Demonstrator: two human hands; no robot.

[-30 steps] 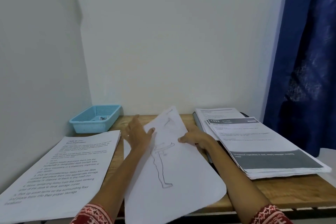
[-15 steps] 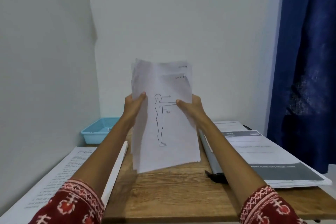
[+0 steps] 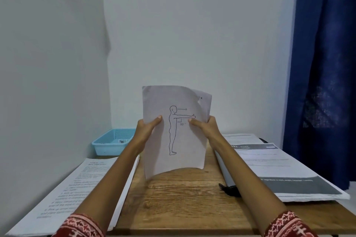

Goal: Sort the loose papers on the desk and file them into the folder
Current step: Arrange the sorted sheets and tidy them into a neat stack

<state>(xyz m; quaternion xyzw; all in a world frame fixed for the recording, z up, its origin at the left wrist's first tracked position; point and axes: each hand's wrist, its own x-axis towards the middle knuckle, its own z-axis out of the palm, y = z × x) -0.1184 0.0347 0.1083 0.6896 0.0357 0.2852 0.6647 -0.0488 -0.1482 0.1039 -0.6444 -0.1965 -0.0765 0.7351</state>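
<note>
Now your left hand [image 3: 146, 127] and right hand [image 3: 207, 126] pinch the papers [image 3: 173, 140] upright, their bottom edge touching the table [image 3: 183, 198].

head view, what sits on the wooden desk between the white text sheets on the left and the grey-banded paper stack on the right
Bare wooden desk there. Above it, both hands hold the figure-drawing sheets upright; a black clip borders the right stack.

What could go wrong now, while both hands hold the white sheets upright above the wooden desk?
1. The white sheets with the figure drawing are uneven, one corner sticks out behind; a sheet may slip from the left hand or right hand.
2. The bottom edge curls, so tapping it on the wooden desk may crease it.
</note>
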